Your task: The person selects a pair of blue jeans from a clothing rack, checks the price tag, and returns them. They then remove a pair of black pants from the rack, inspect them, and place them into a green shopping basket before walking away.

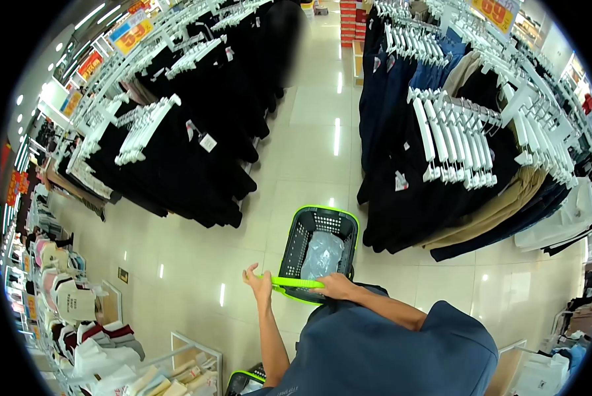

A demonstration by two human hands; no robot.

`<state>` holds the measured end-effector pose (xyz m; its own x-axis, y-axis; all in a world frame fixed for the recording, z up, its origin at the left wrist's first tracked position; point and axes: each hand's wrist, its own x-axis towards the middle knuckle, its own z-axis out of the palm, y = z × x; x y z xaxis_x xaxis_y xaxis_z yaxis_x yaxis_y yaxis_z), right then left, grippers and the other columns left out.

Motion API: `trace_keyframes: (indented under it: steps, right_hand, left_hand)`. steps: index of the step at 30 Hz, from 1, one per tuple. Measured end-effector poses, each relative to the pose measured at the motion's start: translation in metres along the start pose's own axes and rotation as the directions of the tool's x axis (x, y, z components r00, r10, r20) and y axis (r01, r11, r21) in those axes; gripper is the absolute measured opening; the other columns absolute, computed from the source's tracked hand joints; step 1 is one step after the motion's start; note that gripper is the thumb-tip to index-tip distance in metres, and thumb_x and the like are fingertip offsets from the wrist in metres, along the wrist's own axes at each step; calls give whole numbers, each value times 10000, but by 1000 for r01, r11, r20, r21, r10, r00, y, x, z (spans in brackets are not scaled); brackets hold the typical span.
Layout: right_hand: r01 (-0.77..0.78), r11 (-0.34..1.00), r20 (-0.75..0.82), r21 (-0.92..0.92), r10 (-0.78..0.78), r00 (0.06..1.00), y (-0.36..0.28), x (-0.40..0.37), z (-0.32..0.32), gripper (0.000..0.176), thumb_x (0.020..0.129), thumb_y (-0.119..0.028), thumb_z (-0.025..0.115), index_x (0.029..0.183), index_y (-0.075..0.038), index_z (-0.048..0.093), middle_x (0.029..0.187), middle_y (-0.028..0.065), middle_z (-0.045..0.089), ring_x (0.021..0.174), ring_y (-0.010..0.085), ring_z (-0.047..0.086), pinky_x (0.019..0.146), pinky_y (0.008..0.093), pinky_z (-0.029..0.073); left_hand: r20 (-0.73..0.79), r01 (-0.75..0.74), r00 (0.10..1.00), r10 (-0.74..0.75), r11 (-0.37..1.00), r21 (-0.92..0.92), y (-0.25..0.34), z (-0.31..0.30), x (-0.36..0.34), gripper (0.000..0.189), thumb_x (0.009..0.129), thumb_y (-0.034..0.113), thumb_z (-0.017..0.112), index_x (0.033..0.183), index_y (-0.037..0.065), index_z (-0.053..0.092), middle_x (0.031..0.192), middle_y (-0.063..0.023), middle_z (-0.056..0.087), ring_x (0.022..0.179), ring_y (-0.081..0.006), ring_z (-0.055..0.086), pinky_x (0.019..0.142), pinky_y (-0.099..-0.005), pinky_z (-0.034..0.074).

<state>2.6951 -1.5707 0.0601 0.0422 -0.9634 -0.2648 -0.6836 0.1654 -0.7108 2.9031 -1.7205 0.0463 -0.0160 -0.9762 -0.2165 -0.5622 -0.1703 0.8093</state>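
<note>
A black shopping basket (296, 247) with a bright green rim is in front of my body, over the tiled floor. Inside it lies a clear, crinkled plastic bag (323, 254); its contents I cannot make out. The basket's green handle (296, 283) is raised toward me. My left hand (260, 285) is at the handle's left end, closed round it with a finger and thumb sticking out. At the right end, my right hand (335, 287) wraps round the same handle.
Racks of black trousers (197, 165) on white hangers line the left; jeans and khaki trousers (494, 211) hang on the right. A tiled aisle (315, 132) runs between them. Another green-rimmed basket (238, 381) sits at lower left, near folded clothes (111, 356).
</note>
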Motion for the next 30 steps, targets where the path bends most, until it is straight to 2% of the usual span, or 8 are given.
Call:
trace_keyframes:
  steps: [7,16,20,21,25,28,29,30]
  right_hand:
    - [29,999,-51,-22,-30,998,24,49,-55,441,839,-479,556,939,-59,650,739,214,630,713,398,609,679,481,487]
    - [-126,989,-175,76,138,975,41,74,-88,429,829,-454,591,852,-28,627,670,214,599,665,415,578,633,472,463]
    - [-231,965,-221,121,253,942,23,97,-90,424,804,-453,616,860,-33,635,696,212,610,697,402,592,650,461,472]
    - [-246,963,-244,113,267,932,17,102,-93,417,798,-450,625,869,-39,639,693,213,608,693,407,589,645,462,469]
    - [-379,911,-319,163,412,853,-11,130,-86,412,735,-456,685,792,-48,657,694,195,612,677,392,588,626,442,464]
    - [-457,872,-340,176,489,803,-57,147,-52,423,727,-463,689,771,-44,653,680,189,605,672,379,583,624,430,459]
    - [-465,857,-359,221,515,779,-64,150,-37,448,715,-480,696,754,-37,645,670,189,598,675,371,578,624,421,454]
    - [-520,815,-293,254,578,762,-80,154,-36,457,712,-480,701,744,-28,640,671,191,599,674,371,577,625,420,452]
  left_hand:
    - [-62,11,998,-19,992,-122,39,36,45,420,709,64,547,1126,97,516,1392,-239,169,1349,-357,135,1080,-398,195]
    - [117,-190,973,200,977,-92,96,86,111,311,708,60,553,1018,68,532,1383,-259,190,1316,-403,211,1065,-412,220]
    - [219,-555,825,522,820,138,89,80,161,269,726,175,653,935,57,531,1247,-258,388,1220,-392,338,1008,-464,270]
    - [281,-626,774,567,750,212,99,69,171,318,729,266,679,905,47,528,1148,-218,470,1160,-366,393,961,-463,292]
    - [529,-733,556,641,679,-52,93,34,227,378,721,311,693,897,28,517,1013,-170,495,1060,-342,441,938,-436,290]
    - [738,-779,340,583,615,-126,100,-1,273,363,702,287,704,884,46,504,959,-132,500,984,-321,447,916,-411,293]
    - [793,-780,274,545,608,-148,94,-6,289,456,684,348,729,913,27,502,943,-145,506,996,-326,451,928,-422,286]
    - [795,-782,250,553,599,-171,93,-9,302,461,678,348,735,913,29,500,943,-142,507,997,-323,451,928,-421,286]
